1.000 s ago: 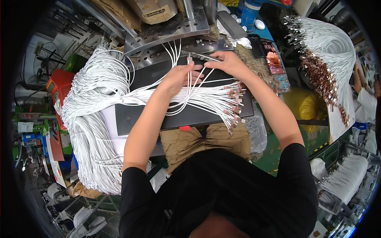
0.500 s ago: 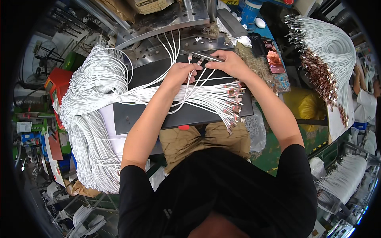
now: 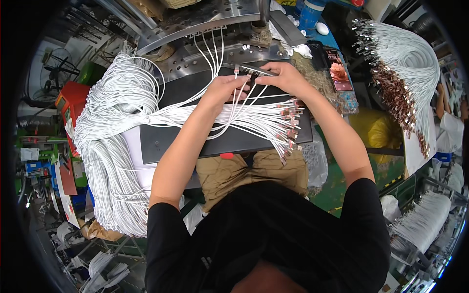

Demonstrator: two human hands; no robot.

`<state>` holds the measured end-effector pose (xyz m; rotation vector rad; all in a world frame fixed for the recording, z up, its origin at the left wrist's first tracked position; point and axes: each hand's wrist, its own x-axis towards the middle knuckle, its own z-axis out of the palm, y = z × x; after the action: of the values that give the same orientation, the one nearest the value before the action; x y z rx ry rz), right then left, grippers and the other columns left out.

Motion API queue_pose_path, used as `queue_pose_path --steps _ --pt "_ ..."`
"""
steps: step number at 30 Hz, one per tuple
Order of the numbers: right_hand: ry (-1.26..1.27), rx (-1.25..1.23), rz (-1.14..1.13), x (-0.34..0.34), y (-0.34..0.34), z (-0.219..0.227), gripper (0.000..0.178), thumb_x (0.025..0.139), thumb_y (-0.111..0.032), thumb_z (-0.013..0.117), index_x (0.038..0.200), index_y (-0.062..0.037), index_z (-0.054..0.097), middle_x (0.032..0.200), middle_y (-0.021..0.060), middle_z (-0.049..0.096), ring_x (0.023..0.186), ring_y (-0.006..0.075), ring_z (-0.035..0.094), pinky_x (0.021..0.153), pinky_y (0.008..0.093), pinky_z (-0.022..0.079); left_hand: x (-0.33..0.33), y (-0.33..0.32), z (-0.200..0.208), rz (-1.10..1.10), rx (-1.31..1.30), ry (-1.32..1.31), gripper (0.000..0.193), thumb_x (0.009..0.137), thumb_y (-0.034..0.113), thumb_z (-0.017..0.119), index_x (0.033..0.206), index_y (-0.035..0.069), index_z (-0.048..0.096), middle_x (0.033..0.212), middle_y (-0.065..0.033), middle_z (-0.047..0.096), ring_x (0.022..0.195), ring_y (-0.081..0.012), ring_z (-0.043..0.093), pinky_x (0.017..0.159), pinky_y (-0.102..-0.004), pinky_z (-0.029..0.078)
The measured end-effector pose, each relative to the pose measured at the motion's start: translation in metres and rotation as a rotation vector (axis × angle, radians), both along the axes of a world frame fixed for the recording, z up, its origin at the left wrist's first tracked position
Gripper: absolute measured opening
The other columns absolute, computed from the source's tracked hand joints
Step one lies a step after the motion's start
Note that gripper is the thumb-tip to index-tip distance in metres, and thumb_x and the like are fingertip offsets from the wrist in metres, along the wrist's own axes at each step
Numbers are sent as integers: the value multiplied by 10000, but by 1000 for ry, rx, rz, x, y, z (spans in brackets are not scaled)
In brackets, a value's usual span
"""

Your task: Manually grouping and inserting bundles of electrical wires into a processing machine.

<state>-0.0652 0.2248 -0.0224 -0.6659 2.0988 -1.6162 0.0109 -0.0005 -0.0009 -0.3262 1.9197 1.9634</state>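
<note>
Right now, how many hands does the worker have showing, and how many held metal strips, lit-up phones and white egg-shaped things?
Hands: 2 (left hand, right hand)
Metal strip: 1
Lit-up phone: 1
White egg-shaped thing: 1
Total: 5

Wht cables (image 3: pixel 171 116), blk board (image 3: pixel 155 136)

A factory-type workshop.
A thick, perforated grey steel machine plate (image 3: pixel 210 20), a looped heap of thin white cables (image 3: pixel 117 95), a round black cage fan (image 3: pixel 60 62) and a green-painted floor (image 3: pixel 337 189) show it.
</note>
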Motion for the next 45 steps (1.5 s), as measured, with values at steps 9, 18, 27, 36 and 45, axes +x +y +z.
queue_pose_path --steps 9,18,27,36,45 --pt "35 34 -55 3 0 10 441 819 -301 833 1084 25 701 900 73 737 800 110 654 728 272 503 -6 -27 0 -43 -45 -71 299 993 296 642 1002 13 735 714 53 558 594 -57 484 552 -203 384" --pt "49 219 65 7 1 24 342 873 -268 771 1092 -15 699 907 53 718 825 124 645 752 282 493 -6 -22 9 -134 -101 -110 326 992 316 634 972 7 739 732 34 610 626 -73 549 574 -209 412" --pt "1087 122 -296 -65 -56 12 302 898 -348 713 1001 -65 739 967 130 639 1014 325 592 877 445 482 -44 -59 -7 585 -332 525 424 1028 358 555 1166 -27 665 709 40 588 573 -83 514 540 -233 397" --pt "1062 268 -369 -205 -134 -4 299 937 -362 639 1013 -77 689 955 134 698 858 239 675 740 415 543 -32 -54 16 193 62 87 358 1077 264 438 1152 -26 632 640 80 365 554 -70 279 499 -252 263" --pt "1003 203 -313 -201 -116 -12 247 975 -284 610 1049 -59 681 998 146 683 948 283 654 818 386 522 28 -209 107 632 -1170 1111 282 1034 211 451 1043 68 694 873 -90 736 751 -207 710 688 -341 538"
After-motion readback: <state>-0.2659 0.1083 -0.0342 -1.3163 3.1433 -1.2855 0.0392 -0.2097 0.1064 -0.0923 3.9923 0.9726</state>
